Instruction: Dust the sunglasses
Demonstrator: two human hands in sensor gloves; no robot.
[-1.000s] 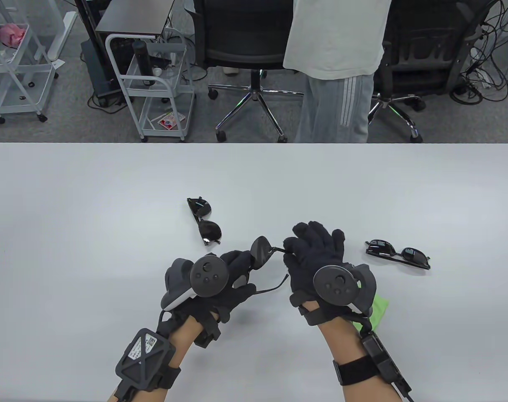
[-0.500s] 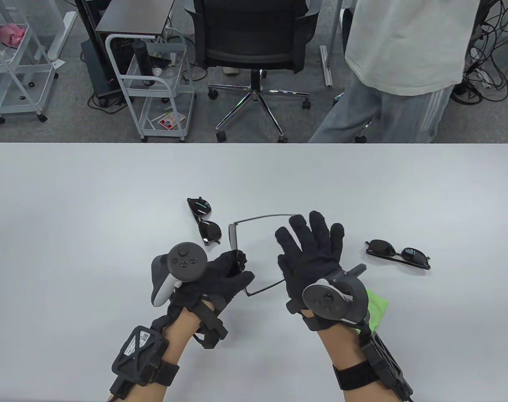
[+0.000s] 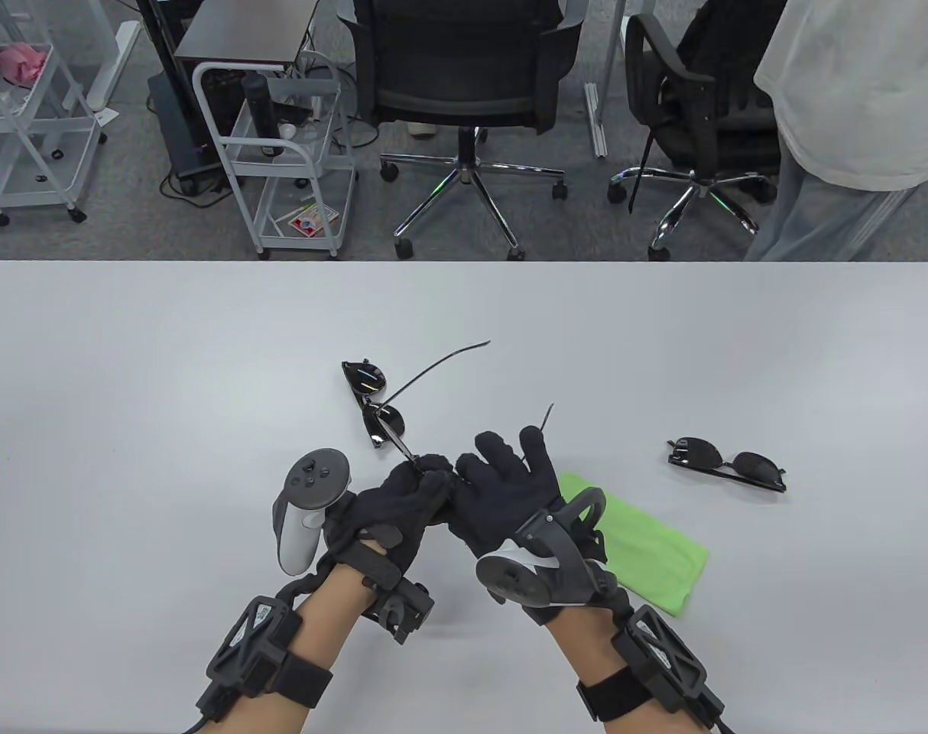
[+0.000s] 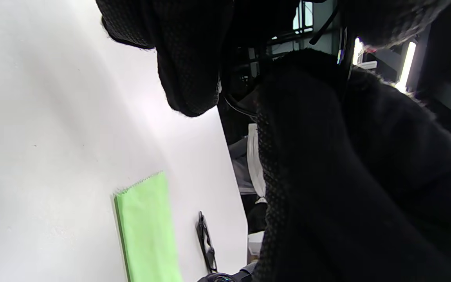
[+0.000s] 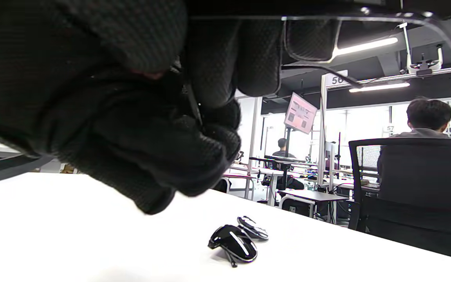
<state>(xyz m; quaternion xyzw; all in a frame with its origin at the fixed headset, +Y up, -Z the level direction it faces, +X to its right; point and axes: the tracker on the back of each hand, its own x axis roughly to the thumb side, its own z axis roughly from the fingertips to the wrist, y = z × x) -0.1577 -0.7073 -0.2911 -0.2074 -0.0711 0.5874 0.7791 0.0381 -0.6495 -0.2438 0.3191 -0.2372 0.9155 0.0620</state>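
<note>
Left hand (image 3: 399,505) and right hand (image 3: 502,497), fingers curled together around thin-framed sunglasses (image 3: 433,371), arms splayed outward. Probably light, springy, fragile: best gripped at frame, not lenses. Green cloth (image 3: 640,550) just right of right hand.

My left hand (image 3: 399,508) and right hand (image 3: 502,497) meet knuckle to knuckle above the near-centre of the table, both forearms entering from the bottom edge and angling inward toward each other. My left fingers (image 3: 432,475) are curled closed in a pinch grip, with the tracker turned out to the left side of the hand. My right fingers (image 3: 488,451) are bent forward and pressed together against the left fingertips, with the tracker sitting low over the wrist.
</note>
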